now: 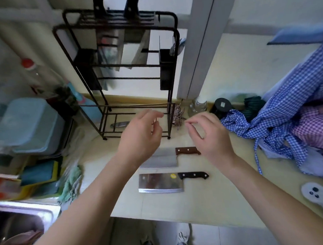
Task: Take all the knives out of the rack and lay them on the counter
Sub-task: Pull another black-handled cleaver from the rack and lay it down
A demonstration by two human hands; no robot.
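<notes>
A black wire knife rack [168,46] stands at the back of the counter. Two black-handled knives [116,7] sit in its top slots, blades hanging down. Two cleavers lie flat on the counter in front of the rack: one with a brown wooden handle [187,151], one with a black handle [193,175] nearer to me. My left hand [140,137] hovers over the brown-handled cleaver's blade, fingers spread, holding nothing. My right hand [210,136] hovers just above that cleaver's handle, fingers apart and empty.
A steel sink [26,210] is at the lower left, with a blue tub [28,124] and sponges behind it. Blue and purple checked cloths [288,114] are piled at the right. A glass jar [197,106] and a black lid [223,104] stand by the wall.
</notes>
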